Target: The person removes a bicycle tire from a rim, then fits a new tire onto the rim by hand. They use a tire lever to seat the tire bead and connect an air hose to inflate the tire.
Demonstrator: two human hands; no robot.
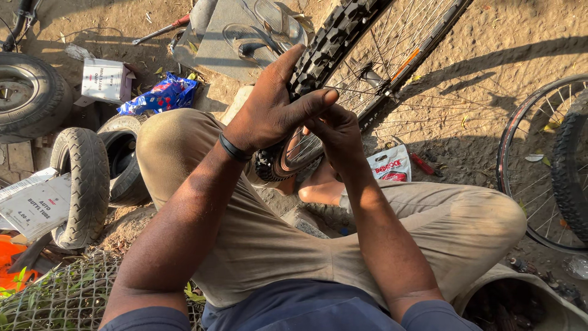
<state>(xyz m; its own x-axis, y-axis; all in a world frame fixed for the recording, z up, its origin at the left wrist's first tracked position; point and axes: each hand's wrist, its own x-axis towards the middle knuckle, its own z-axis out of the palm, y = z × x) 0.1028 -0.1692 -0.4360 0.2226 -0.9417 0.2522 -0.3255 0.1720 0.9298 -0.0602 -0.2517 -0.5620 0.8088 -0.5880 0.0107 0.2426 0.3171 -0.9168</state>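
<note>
A bicycle wheel with a knobby black tyre (334, 34) and silver spokes leans across the middle of the view, its lower end between my knees. My left hand (269, 107) is clamped over the tyre tread, thumb stretched across to the rim side; a black band circles that wrist. My right hand (334, 132) presses against the inner side of the rim just below the left thumb, fingers curled on the tyre's edge. I sit on sandy ground in khaki trousers, a bare foot (318, 190) under the wheel.
Small black tyres (82, 178) and cardboard boxes (105, 79) lie at left, a blue packet (162, 95) beyond my knee. A second bicycle wheel (551, 165) stands at right. A white bag (392, 164), wire mesh (61, 294) and a round container (520, 300) sit nearby.
</note>
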